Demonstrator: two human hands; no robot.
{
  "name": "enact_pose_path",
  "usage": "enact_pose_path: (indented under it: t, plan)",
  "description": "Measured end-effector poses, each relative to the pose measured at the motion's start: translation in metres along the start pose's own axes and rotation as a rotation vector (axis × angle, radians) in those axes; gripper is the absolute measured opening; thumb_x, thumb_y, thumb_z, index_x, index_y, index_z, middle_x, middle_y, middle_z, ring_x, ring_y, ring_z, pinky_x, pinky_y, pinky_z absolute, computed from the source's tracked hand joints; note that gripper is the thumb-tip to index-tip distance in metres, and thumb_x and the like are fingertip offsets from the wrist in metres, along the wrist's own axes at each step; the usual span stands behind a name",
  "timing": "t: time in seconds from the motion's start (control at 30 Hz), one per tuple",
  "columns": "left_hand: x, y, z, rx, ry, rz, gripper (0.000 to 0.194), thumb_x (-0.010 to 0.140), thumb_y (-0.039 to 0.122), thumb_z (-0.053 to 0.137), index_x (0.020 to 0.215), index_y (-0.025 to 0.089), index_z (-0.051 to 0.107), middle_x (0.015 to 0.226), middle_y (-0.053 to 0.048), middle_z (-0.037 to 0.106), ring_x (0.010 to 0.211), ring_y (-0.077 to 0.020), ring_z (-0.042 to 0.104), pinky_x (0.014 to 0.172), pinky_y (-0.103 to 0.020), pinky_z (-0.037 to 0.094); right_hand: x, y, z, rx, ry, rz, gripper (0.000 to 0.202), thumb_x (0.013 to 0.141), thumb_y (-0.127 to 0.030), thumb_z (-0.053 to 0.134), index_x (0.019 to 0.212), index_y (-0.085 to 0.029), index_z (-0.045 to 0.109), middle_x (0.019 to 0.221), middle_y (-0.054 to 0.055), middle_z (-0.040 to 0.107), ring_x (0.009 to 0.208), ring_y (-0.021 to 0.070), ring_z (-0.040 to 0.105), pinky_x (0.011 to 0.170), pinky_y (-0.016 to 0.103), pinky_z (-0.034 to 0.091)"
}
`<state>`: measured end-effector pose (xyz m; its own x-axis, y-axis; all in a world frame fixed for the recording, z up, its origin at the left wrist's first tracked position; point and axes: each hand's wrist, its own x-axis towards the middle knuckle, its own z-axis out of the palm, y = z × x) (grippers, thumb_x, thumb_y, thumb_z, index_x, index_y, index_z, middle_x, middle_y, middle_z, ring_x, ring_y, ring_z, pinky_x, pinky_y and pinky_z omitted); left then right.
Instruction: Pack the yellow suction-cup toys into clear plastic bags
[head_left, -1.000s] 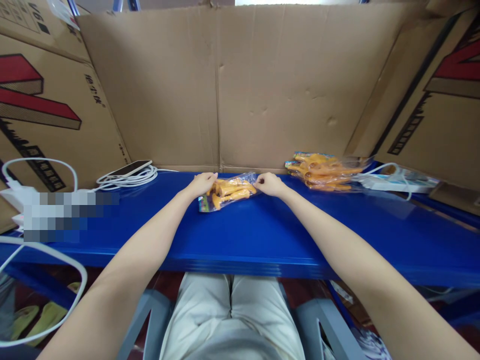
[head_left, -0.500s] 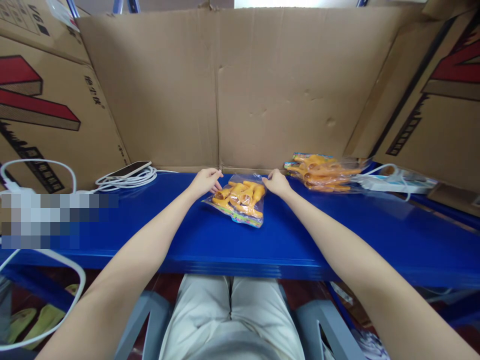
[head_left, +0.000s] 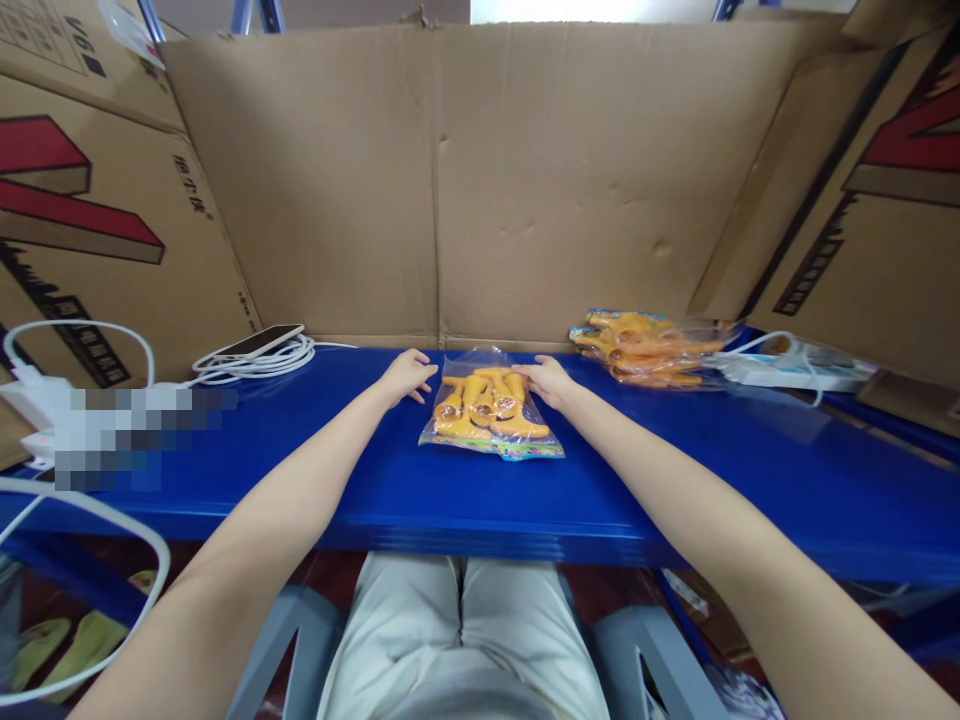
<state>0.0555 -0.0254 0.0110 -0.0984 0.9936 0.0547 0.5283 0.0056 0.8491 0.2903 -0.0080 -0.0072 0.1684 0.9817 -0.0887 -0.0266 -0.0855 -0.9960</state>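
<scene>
A clear plastic bag [head_left: 491, 445] of orange plastic pieces lies flat on the blue tabletop in front of me, its colourful printed strip towards me. The hollow, pipe-like orange pieces [head_left: 487, 400] show through the film. Just left of the bag is my left hand [head_left: 407, 378], its fingers apart and nothing in them. My right hand [head_left: 546, 380] rests at the bag's upper right, fingers stretched out and touching the film there; the underside of that hand is hidden.
Further right lies a stack of similar orange-filled bags [head_left: 637, 345], beside a white power strip [head_left: 795, 370] with cables. A phone [head_left: 262, 342] sits on a coiled white cable at the left. Cardboard panels [head_left: 562, 180] wall the blue table [head_left: 360, 480] at the back and sides.
The bag has turned to lie straighter and flatter, its printed strip now facing me squarely. My left hand has moved slightly left, away from the bag; my right hand's fingers have spread.
</scene>
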Motion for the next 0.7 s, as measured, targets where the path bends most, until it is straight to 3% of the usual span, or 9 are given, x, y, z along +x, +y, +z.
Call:
enact_pose_path:
  t: [0.17,0.3,0.47,0.6,0.7]
  plan:
    - [0.014,-0.017,-0.004,0.239,0.12,0.128,0.021,0.081,0.037,0.063,0.079,0.016,0.065,0.097,-0.01,0.072,0.094,-0.0226,0.066,0.078,-0.029,0.05,-0.004,-0.002,0.002,0.141,-0.036,0.036,0.074,0.08,0.001,0.064,0.144,-0.001,0.026,0.082,0.007,0.066,0.063,0.012,0.066,0.056,0.017,0.054]
    - [0.02,-0.024,-0.002,0.245,0.135,0.135,0.028,0.073,0.048,0.068,0.074,0.019,0.069,0.091,-0.007,0.074,0.093,-0.0243,0.065,0.077,-0.028,0.048,-0.007,-0.003,0.005,0.173,-0.093,0.06,0.069,0.08,0.004,0.061,0.142,0.002,0.03,0.075,0.006,0.067,0.056,0.0104,0.063,0.053,0.016,0.053]
    - [0.026,-0.029,0.001,0.223,0.098,0.144,0.026,0.068,0.045,0.071,0.066,0.02,0.068,0.079,-0.006,0.073,0.085,-0.0225,0.065,0.072,-0.027,0.046,-0.014,-0.003,0.007,0.166,-0.19,0.075,0.06,0.082,0.004,0.061,0.137,-0.004,0.038,0.07,0.003,0.067,0.058,0.0098,0.064,0.058,0.016,0.054]
    - [0.026,-0.029,-0.001,0.161,0.101,0.159,0.014,0.065,0.028,0.07,0.057,0.018,0.064,0.068,-0.003,0.069,0.073,-0.0181,0.062,0.068,-0.025,0.044,-0.014,-0.005,0.007,0.133,-0.237,0.068,0.032,0.082,0.005,0.059,0.112,-0.007,0.054,0.066,0.002,0.066,0.055,0.0093,0.063,0.057,0.016,0.052]
    - [0.024,-0.026,-0.004,0.082,0.137,0.139,0.013,0.065,0.025,0.07,0.056,0.018,0.063,0.064,-0.001,0.067,0.069,-0.0165,0.059,0.064,-0.024,0.042,-0.012,-0.007,0.007,0.109,-0.215,0.071,0.017,0.085,0.005,0.053,0.09,-0.011,0.056,0.058,0.0,0.061,0.05,0.0087,0.059,0.055,0.018,0.051]
